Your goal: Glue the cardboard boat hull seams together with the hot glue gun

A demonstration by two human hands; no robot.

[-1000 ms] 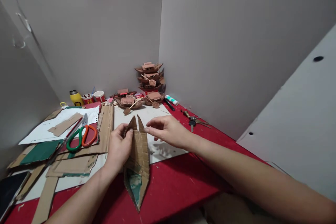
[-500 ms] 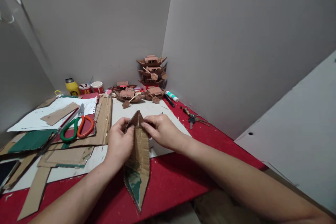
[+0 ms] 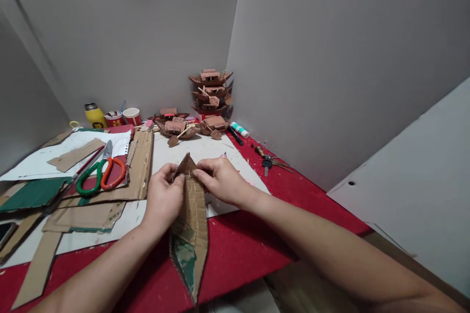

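A folded cardboard boat hull [image 3: 194, 210], brown with a green patch inside its near end, is held over the front of the table. My left hand [image 3: 166, 195] grips its left wall close to the far tip, thumb inside. On the right wall, near the same tip, my right hand [image 3: 220, 180] pinches the edge between thumb and fingers. The hull's pointed near end reaches toward me, and its far tip shows between my hands. Both hands are closed on the cardboard.
Scissors [image 3: 101, 175] with green and orange handles lie on stacked cardboard [image 3: 146, 166] at left. Finished model boats [image 3: 211, 78] are stacked at the back. Keys [image 3: 267, 164], a glue stick [image 3: 240, 130], paper cups [image 3: 131, 116] and a yellow bottle [image 3: 94, 116] also stand or lie around.
The slit near the hull's far tip has narrowed as its walls come closer together. Both hands keep their hold, and the view has shifted slightly.
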